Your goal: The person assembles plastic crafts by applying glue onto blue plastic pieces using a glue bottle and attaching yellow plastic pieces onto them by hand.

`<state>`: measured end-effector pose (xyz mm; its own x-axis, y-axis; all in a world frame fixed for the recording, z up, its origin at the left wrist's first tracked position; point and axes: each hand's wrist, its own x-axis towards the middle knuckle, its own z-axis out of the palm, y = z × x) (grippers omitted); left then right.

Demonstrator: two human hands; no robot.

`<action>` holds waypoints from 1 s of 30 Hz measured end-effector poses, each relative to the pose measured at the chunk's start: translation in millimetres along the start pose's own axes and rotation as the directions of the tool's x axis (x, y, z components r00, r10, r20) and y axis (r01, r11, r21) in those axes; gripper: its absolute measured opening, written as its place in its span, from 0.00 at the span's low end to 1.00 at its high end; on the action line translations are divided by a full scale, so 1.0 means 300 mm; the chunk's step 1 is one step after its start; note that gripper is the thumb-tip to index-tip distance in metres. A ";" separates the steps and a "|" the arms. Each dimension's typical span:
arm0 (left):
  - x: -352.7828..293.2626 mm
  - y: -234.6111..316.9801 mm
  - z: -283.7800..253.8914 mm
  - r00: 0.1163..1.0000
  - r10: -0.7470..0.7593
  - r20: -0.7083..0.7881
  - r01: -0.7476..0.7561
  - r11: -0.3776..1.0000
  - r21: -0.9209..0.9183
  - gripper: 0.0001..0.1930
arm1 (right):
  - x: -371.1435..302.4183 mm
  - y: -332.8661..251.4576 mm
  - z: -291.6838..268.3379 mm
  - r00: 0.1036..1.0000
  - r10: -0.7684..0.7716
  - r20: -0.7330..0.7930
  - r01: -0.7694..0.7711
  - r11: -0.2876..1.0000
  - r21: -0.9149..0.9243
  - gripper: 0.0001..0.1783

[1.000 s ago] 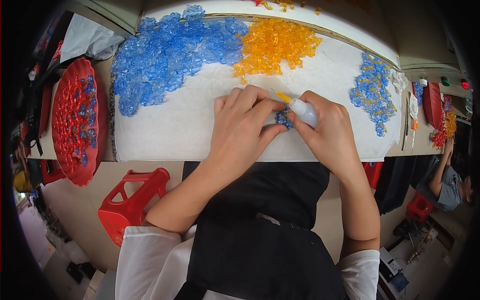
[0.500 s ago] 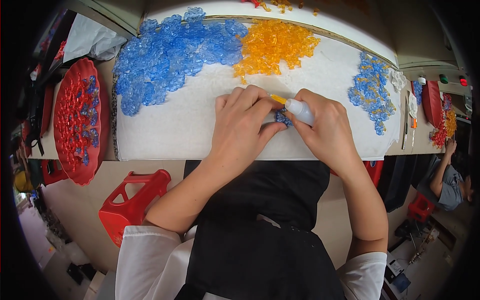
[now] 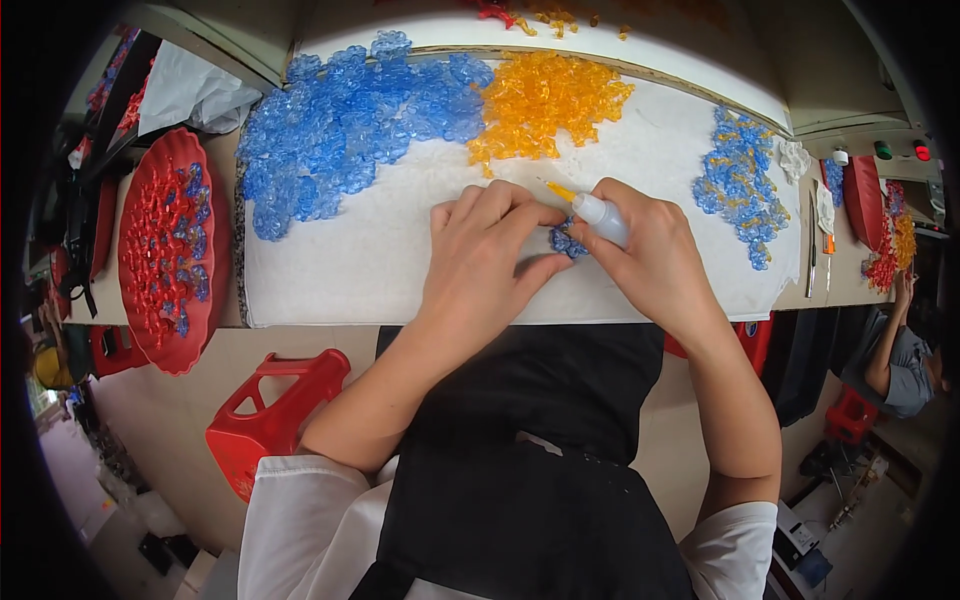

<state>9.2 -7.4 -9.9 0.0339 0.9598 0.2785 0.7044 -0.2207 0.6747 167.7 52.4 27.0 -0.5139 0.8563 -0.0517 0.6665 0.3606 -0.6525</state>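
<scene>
My left hand (image 3: 485, 245) is over the white cloth, thumb and index finger closed on a small blue translucent flower-shaped piece (image 3: 567, 241). In my right hand (image 3: 655, 235) is a small translucent squeeze bottle (image 3: 606, 220) with a yellow nozzle and a thin tip. Its tip points up and to the left, above the blue piece and apart from it. The fingers of both hands partly cover the piece. Beyond my hands lie a large heap of blue translucent pieces (image 3: 350, 130) and a heap of orange ones (image 3: 550, 100).
Joined blue-and-orange pieces (image 3: 742, 190) lie on the right of the white cloth (image 3: 340, 285). A scalloped red tray (image 3: 160, 345) with red and blue pieces stands at the left. Below the table edge is a red stool (image 3: 270, 420). Another person (image 3: 900, 360) sits far right.
The bottle's nozzle has tilted upward, and more of it shows clear of my left fingers. My left hand still pinches the blue piece. The whole view has shifted slightly.
</scene>
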 end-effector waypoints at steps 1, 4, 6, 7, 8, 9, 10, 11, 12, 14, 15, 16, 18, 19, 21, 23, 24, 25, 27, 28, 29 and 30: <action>0.002 -0.005 -0.005 1.000 0.003 0.029 -0.002 1.000 -0.031 0.14 | 0.004 0.002 0.002 1.000 0.006 0.001 -0.006 1.000 0.002 0.09; 0.006 -0.014 0.003 1.000 -0.001 0.019 0.001 1.000 -0.010 0.12 | 0.015 0.007 0.007 0.999 -0.053 -0.006 0.053 0.999 0.001 0.09; 0.002 -0.013 0.008 1.000 0.004 0.011 -0.004 1.000 -0.002 0.12 | 0.011 0.004 0.008 0.997 -0.075 -0.016 0.074 0.997 -0.027 0.09; 0.000 -0.013 0.009 1.000 0.014 0.000 -0.014 1.000 0.007 0.12 | 0.011 0.002 0.008 0.997 -0.073 -0.014 0.073 0.997 -0.026 0.09; 0.002 -0.015 0.008 1.000 0.012 0.002 -0.012 1.000 0.007 0.12 | 0.012 -0.001 0.008 0.997 -0.077 -0.021 0.076 0.997 -0.026 0.09; 0.002 -0.015 0.007 1.000 0.018 -0.003 -0.018 1.000 0.010 0.12 | 0.011 -0.002 0.009 0.996 -0.081 -0.026 0.080 0.996 -0.025 0.09; 0.002 -0.014 0.005 1.000 0.026 -0.007 -0.026 1.000 0.013 0.12 | 0.011 -0.002 0.009 0.996 -0.082 -0.025 0.081 0.996 -0.024 0.09; 0.003 -0.013 0.005 1.000 0.026 -0.008 -0.026 1.000 0.014 0.12 | 0.011 -0.001 0.008 0.997 -0.080 -0.020 0.080 0.997 -0.021 0.08; 0.002 -0.013 0.006 1.000 0.023 -0.008 -0.023 1.000 0.013 0.12 | 0.009 -0.001 0.008 0.997 -0.079 -0.018 0.079 0.997 -0.018 0.08; 0.001 -0.012 0.005 1.000 0.027 -0.010 -0.026 1.000 0.016 0.12 | 0.011 -0.004 0.007 0.996 -0.090 -0.017 0.089 0.995 -0.034 0.08; 0.003 -0.013 0.004 1.000 0.030 -0.008 -0.029 0.999 0.020 0.12 | 0.011 -0.005 0.005 0.995 -0.099 -0.015 0.098 0.994 -0.052 0.09; 0.005 -0.013 0.005 0.999 0.034 -0.006 -0.034 0.999 0.024 0.12 | 0.007 -0.002 0.004 0.994 -0.102 -0.025 0.101 0.993 -0.055 0.09; 0.009 -0.010 0.011 0.999 0.049 -0.010 -0.048 0.999 0.018 0.12 | 0.003 0.009 0.005 0.996 -0.083 -0.038 0.081 0.996 -0.047 0.08; 0.013 -0.009 0.016 0.998 0.054 -0.010 -0.054 0.999 0.010 0.12 | 0.001 0.011 0.005 0.995 -0.087 -0.052 0.085 0.995 -0.051 0.08; 0.017 -0.001 0.025 0.997 0.070 -0.019 -0.069 0.996 0.052 0.13 | -0.009 0.012 0.005 0.997 -0.051 -0.060 0.050 0.999 -0.016 0.11; 0.033 0.007 0.043 0.997 0.074 -0.030 -0.071 0.993 0.099 0.13 | -0.030 0.037 0.005 0.983 -0.033 -0.182 0.057 0.990 0.127 0.11; 0.056 0.024 0.065 0.994 0.097 -0.049 -0.088 0.984 0.153 0.13 | -0.046 0.044 -0.007 0.958 0.004 -0.285 0.075 0.961 0.266 0.12; 0.074 0.032 0.079 0.992 0.106 -0.067 -0.088 0.970 0.225 0.14 | -0.069 0.042 -0.022 0.948 0.063 -0.311 0.034 0.954 0.297 0.12; 0.148 0.065 0.150 0.985 0.147 -0.090 -0.114 0.947 0.299 0.16 | -0.131 0.059 -0.050 0.916 0.197 -0.349 -0.040 0.911 0.410 0.12; 0.181 0.078 0.193 0.980 0.162 -0.112 -0.125 0.951 0.284 0.17 | -0.154 0.069 -0.042 0.900 0.267 -0.344 -0.066 0.864 0.499 0.11; 0.205 0.095 0.204 0.974 0.179 -0.140 -0.137 0.953 0.271 0.17 | -0.175 0.065 -0.040 0.913 0.242 -0.328 -0.043 0.858 0.512 0.11; 0.214 0.105 0.201 0.974 0.172 -0.145 -0.124 0.949 0.292 0.17 | -0.196 0.081 -0.031 0.888 0.280 -0.363 -0.043 0.839 0.542 0.11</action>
<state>76.2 57.9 -12.0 0.0510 0.8722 0.4864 0.8707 -0.2775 0.4062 219.1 14.2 21.2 -0.0734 0.9963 0.0459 0.2890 0.0652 -0.9551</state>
